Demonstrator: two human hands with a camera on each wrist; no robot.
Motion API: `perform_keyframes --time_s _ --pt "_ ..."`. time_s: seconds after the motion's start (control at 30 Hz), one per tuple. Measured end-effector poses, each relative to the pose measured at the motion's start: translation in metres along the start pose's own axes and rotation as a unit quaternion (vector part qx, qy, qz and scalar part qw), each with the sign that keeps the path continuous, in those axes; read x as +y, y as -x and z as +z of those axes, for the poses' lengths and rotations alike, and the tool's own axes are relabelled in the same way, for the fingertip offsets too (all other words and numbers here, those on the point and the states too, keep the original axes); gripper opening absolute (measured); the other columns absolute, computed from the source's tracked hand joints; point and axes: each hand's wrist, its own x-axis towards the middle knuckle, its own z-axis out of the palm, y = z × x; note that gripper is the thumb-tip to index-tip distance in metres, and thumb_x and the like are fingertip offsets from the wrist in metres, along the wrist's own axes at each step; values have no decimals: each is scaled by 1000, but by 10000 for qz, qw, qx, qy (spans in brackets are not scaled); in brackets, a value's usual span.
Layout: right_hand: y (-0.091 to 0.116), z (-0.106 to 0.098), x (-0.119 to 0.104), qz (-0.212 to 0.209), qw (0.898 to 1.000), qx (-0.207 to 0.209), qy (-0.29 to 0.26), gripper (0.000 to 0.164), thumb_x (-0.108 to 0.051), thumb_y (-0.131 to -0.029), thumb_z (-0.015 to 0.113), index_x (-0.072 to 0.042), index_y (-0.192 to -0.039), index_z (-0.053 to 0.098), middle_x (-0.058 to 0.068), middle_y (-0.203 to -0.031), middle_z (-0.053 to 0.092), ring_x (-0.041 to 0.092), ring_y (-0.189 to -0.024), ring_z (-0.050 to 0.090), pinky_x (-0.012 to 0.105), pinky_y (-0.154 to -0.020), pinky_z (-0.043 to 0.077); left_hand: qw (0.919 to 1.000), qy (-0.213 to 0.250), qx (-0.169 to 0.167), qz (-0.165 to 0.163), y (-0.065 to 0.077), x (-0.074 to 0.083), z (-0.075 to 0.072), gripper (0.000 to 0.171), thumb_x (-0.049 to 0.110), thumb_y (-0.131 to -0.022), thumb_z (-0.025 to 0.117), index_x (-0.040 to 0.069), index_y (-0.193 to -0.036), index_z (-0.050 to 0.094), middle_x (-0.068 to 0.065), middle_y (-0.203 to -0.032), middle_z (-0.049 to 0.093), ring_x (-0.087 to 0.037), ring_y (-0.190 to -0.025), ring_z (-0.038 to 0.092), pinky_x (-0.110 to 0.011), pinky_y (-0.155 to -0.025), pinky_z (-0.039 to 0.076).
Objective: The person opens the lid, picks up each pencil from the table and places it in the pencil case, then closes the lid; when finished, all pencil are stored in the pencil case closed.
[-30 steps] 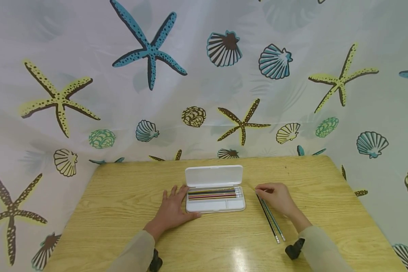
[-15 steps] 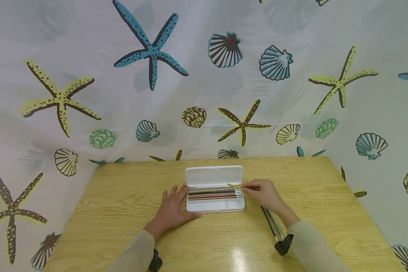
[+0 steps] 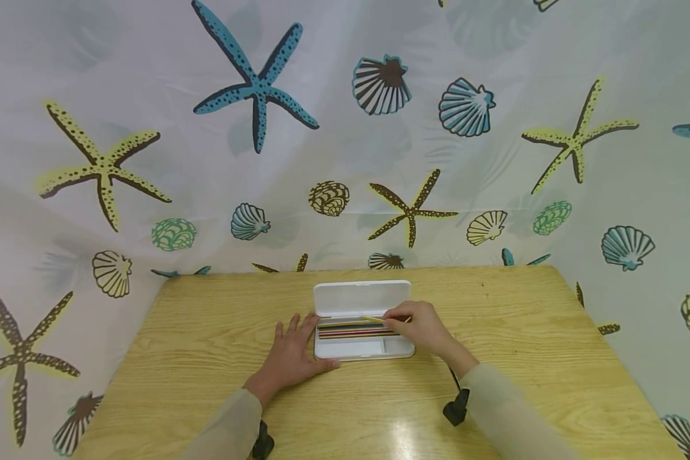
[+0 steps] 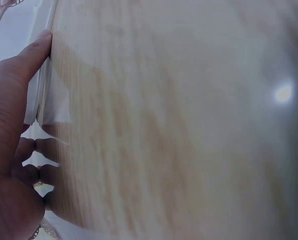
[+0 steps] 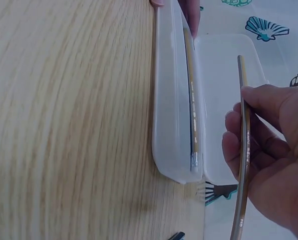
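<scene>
A white pencil case lies on the table with its lid raised. Several pencils lie side by side in its long compartment. Over the case, my right hand pinches a yellow-and-dark striped pencil between thumb and fingers. That pencil points left, above the back of the compartment. My left hand rests at the case's left end, fingers spread by the back corner. Its thumb lies along the front edge.
Beneath my right forearm, a dark pencil shows on the wooden table; the sleeve hides the rest. A cloth printed with starfish and shells hangs behind the table. Small black devices sit at both wrists.
My right hand has lifted the yellow pencil from beside the pencils on the right and carried it left over the case. My left hand stays in place.
</scene>
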Motion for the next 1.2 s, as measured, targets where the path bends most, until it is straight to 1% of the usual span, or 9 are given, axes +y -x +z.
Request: perform_keyframes --time_s 0.27,0.4,0.6,0.73,0.93,1.1,1.2 --pt "-16 22 -12 -279 9994 -190 120 15 -13 -98 75 -2 -106 83 9 -96 79 9 -83 69 21 -74 57 10000 -66 -8 -21 0 0 0 107 74 -83 74 17 -165 35 -18 -169 37 -52 -157 25 -80 -121 12" --pt "-23 31 -17 -262 9992 -287 136 14 -12 -98 75 -3 -106 83 9 -98 79 11 -86 70 20 -75 56 9999 -104 -20 -16 0 1 1 108 74 -83 74 17 -165 35 -18 -169 37 -53 -157 26 -80 -121 12" --pt "-31 43 -23 -378 9986 -338 156 13 -11 -97 76 -4 -103 84 9 -96 80 15 -87 71 21 -76 56 9999 -99 -15 -18 0 0 0 108 74 -84 74 16 -165 35 -18 -170 37 -52 -157 26 -80 -121 12" --pt "-36 52 -23 -471 9978 -372 264 12 -10 -97 76 -3 -102 84 9 -96 80 15 -87 71 20 -76 55 10000 -87 -15 7 1 1 0 107 74 -84 73 16 -165 35 -19 -169 37 -53 -157 26 -81 -120 12" --pt "-41 63 -20 -447 9972 -431 415 12 -11 -98 75 -4 -103 84 8 -96 80 12 -87 68 21 -76 53 10000 -5 22 23 2 1 0 105 70 -84 76 17 -165 35 -20 -169 37 -54 -157 25 -82 -120 11" --pt "-44 68 -21 -555 9966 -399 462 12 -9 -97 76 -3 -102 84 9 -96 80 16 -87 70 21 -76 54 9997 70 184 109 3 1 1 105 67 -83 79 16 -164 37 -22 -167 40 -56 -155 28 -83 -119 11" --pt "-45 69 -23 -656 9958 -356 535 11 -9 -96 77 -2 -101 84 10 -95 81 19 -88 72 20 -77 54 9998 62 163 85 4 1 1 106 68 -82 79 16 -164 36 -21 -167 40 -55 -155 27 -82 -119 11"
